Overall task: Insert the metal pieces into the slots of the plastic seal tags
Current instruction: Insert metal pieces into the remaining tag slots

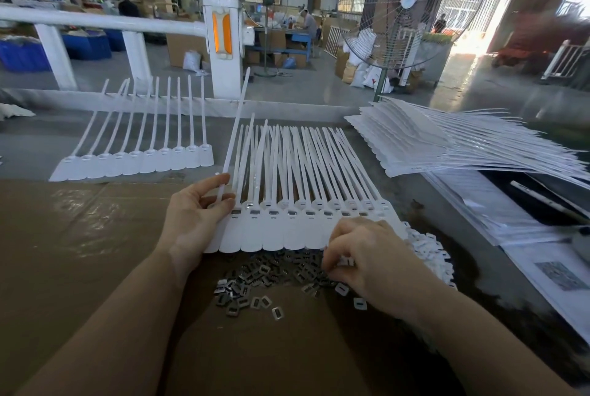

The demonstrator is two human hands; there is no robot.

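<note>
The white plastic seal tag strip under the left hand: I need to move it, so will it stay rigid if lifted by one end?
Probably not. The white plastic seal tag strip has long thin tails that already bow and cross, so it likely sags. The left hand bends one tail easily. It looks light.

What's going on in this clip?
A person is fitting metal pieces into a joined row of white plastic seal tags on a cardboard-covered table. The left hand pinches the leftmost strap; the right hand picks from the pile of metal pieces. Several slots already show metal.
</note>
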